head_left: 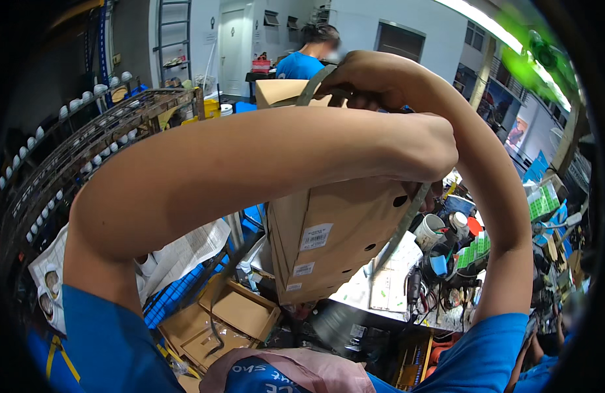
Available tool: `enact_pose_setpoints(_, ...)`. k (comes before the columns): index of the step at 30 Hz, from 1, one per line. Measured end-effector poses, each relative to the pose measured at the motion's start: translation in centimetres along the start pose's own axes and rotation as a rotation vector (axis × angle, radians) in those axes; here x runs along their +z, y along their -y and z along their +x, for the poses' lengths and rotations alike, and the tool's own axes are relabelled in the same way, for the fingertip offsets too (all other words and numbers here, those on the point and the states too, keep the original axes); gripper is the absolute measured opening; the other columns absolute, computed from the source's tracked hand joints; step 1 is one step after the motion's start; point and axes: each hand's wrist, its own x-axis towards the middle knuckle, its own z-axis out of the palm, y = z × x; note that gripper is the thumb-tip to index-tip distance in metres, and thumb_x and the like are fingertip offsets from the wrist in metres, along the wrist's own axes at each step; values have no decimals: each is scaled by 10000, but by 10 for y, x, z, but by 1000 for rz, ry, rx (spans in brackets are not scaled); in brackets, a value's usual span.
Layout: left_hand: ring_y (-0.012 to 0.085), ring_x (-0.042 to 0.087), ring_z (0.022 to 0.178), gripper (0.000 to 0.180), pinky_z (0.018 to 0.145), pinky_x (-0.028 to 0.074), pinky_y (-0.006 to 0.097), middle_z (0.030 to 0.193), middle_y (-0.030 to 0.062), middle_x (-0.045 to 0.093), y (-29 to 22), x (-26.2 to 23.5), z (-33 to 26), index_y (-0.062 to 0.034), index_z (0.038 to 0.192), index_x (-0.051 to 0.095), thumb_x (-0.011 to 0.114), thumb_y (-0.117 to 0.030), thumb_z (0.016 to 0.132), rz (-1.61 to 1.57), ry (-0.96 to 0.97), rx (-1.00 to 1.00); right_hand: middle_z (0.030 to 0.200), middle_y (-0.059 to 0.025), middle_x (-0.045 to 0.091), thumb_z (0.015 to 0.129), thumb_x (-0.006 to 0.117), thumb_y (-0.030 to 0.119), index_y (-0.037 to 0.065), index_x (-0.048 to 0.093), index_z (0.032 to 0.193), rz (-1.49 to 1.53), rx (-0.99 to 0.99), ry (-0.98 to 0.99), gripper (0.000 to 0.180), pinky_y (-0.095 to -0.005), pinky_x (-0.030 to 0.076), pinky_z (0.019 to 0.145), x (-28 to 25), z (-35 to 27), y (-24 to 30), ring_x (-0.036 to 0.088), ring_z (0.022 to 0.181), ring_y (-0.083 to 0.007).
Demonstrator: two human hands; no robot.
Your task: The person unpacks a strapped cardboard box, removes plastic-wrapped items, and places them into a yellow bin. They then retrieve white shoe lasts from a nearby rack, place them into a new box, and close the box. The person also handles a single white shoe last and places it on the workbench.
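Observation:
A stack of brown cardboard boxes [355, 216] with white labels and dark round holes stands before me. My left arm reaches across it, and my left hand [430, 147] is closed at the far right side. A grey-green strap [399, 230] hangs down from beneath that hand, beside the boxes. Above the stack, my right hand [368, 75] curls its fingers round a part of the strap near the top boxes. My forearms cross there, hiding part of the boxes and the left fingertips. A loose strap end also dangles left of the stack.
At right, a cluttered worktable holds a white cup [428, 229], jars, tools and papers. An opened cardboard box [230, 313] lies low at left. A metal rack [129, 118] with rounded white items stands far left. A person in blue [302, 62] is at the back.

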Motion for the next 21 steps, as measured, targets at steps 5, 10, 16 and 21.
enact_pose_setpoints(5,299,586,765,445,718,463,405,856,196,603,30,-41,-65,21,984,579,623,-293,672,359,-590,-74,709,-61,584,844,542,245,26,592,910,-50,-297,-195,234,-242,372,439,17,0,-3,513,525,-109)
enact_pose_setpoints(10,112,506,480,324,448,430,227,570,25,500,127,-63,-104,-23,994,612,646,-253,768,-480,-218,-565,547,10,453,855,518,215,2,620,859,-76,-130,-321,236,-206,254,335,30,-17,-6,333,396,-51)
enact_pose_setpoints(16,54,311,371,503,392,250,231,412,-54,356,243,-98,-156,-133,462,485,575,-541,742,-96,-373,-740,635,-215,534,852,518,283,-36,595,810,-535,-307,-614,330,-424,393,560,59,-77,-18,520,606,-370)
enact_pose_setpoints(21,55,306,406,303,397,234,266,406,-41,351,368,-7,-108,-80,454,507,615,-192,714,-135,-769,-481,555,-137,538,796,501,516,24,599,768,-483,-322,-668,503,-358,422,484,78,-103,-33,563,518,-296)
